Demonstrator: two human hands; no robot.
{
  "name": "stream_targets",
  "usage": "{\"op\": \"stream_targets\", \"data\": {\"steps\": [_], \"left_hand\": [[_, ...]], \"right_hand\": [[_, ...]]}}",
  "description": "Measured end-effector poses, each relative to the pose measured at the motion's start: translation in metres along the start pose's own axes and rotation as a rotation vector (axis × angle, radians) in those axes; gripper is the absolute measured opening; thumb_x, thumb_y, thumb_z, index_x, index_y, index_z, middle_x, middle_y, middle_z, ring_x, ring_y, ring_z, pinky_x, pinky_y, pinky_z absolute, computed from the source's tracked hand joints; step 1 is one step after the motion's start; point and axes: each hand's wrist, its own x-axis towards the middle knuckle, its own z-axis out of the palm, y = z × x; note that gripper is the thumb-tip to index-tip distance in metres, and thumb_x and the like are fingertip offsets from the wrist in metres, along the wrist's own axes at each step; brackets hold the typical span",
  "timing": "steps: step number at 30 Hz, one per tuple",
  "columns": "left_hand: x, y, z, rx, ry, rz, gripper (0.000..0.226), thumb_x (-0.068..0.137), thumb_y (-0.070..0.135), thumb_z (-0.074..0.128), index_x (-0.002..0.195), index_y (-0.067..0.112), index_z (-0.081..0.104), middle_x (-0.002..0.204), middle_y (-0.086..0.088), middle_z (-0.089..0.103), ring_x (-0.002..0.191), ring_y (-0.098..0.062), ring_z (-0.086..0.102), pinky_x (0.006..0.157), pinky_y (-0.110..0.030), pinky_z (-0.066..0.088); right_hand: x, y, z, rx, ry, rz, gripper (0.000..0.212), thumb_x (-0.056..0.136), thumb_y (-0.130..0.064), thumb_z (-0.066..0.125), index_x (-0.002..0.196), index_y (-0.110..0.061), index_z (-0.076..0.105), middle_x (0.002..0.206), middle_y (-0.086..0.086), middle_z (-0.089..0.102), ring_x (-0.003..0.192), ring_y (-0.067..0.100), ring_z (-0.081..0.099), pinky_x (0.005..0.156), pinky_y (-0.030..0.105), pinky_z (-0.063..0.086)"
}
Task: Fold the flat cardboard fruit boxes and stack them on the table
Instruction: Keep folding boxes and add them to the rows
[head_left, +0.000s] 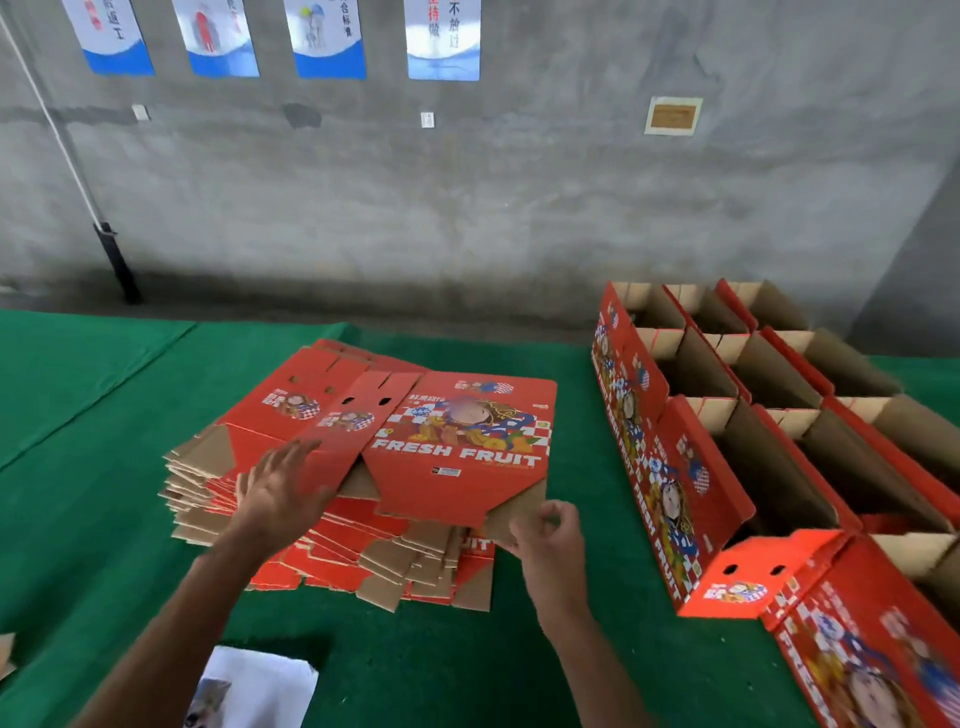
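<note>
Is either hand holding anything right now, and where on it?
The right hand pinches the top flat box by its near brown corner flap. The left hand holds nothing, fingers spread over it.

The face printed on the top flat box (462, 431) is blurred out. Its near edge hides most of the pile of flat boxes (322, 545) beneath, so their number cannot be told. The folded boxes (779, 441) run off the right and bottom edges. The four wall posters (441, 39) are cut by the top edge, their text mostly unreadable. A white sheet (254, 686) is cropped at the bottom.
</note>
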Motion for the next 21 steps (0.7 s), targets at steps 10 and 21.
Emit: {"op": "stream_targets", "data": {"steps": [10, 21], "left_hand": [[-0.067, 0.074, 0.063, -0.101, -0.315, -0.044, 0.126, 0.063, 0.093, 0.06, 0.161, 0.028, 0.015, 0.162, -0.007, 0.026, 0.147, -0.039, 0.03, 0.12, -0.058, 0.03], [-0.144, 0.155, 0.064, -0.413, -0.438, -0.07, 0.041, 0.098, 0.054, 0.031, 0.117, 0.023, 0.051, 0.117, -0.015, 0.061, 0.097, -0.025, 0.063, 0.085, -0.053, 0.059]], "right_hand": [[-0.033, -0.015, -0.11, -0.347, 0.096, -0.136, 0.07, 0.098, -0.02, 0.061, 0.161, -0.021, 0.029, 0.128, -0.012, 0.058, 0.086, -0.004, 0.058, 0.076, 0.016, 0.048], [-0.083, -0.003, -0.182, -0.043, 0.192, -0.096, 0.034, 0.094, -0.015, 0.072, 0.123, -0.034, 0.066, 0.099, -0.004, 0.075, 0.087, 0.024, 0.074, 0.069, 0.035, 0.064]]}}
